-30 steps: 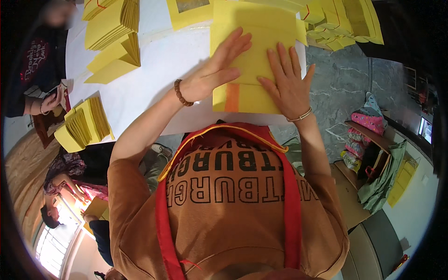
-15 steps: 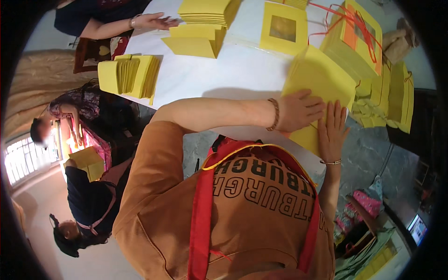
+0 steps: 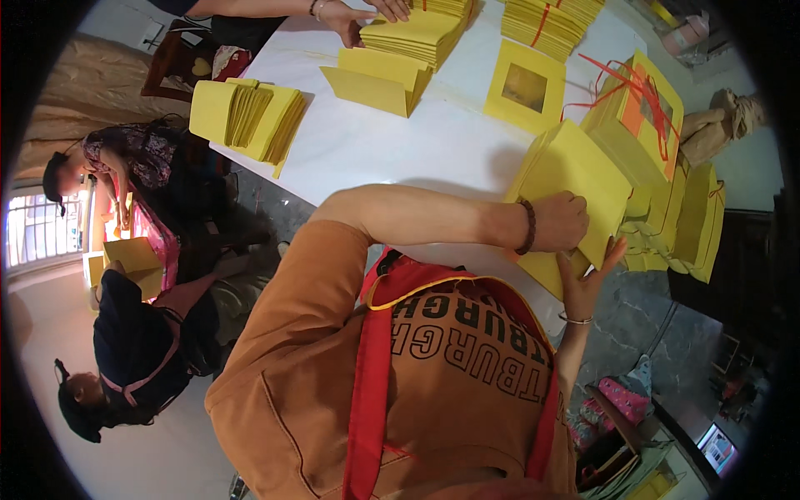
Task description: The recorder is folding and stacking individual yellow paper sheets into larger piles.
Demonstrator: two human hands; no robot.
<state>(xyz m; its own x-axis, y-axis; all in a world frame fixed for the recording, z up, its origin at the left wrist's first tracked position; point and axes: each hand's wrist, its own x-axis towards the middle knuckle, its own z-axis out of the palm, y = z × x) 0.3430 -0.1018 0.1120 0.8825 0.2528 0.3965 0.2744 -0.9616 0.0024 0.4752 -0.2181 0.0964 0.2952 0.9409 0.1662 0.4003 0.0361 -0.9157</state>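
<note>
A stack of yellow folded paper sheets [image 3: 575, 171] lies tilted at the table's near right edge, its upper sheet raised at the lower corner. My left hand [image 3: 557, 223], with a dark beaded bracelet, is closed at that sheet's lower edge, its fingers curled and partly hidden. My right hand [image 3: 586, 279], wearing a thin bangle, holds the lower corner from the near side, thumb and fingers on either side of it. Under both hands, another yellow sheet [image 3: 542, 271] reaches past the table edge.
The white table [image 3: 350, 158] carries a yellow bundle [image 3: 250, 121], a standing folded card [image 3: 375, 83], a windowed yellow piece [image 3: 523, 87] and a thick stack with red ribbon [image 3: 646, 112]. Another person's hands [image 3: 350, 18] touch a far stack [image 3: 417, 37]. Two people work at left.
My hands have gone from lying flat on the yellow sheet to curling at its lower edge, which is now lifted. The other person's hands have moved onto the far stack. The view has shifted.
</note>
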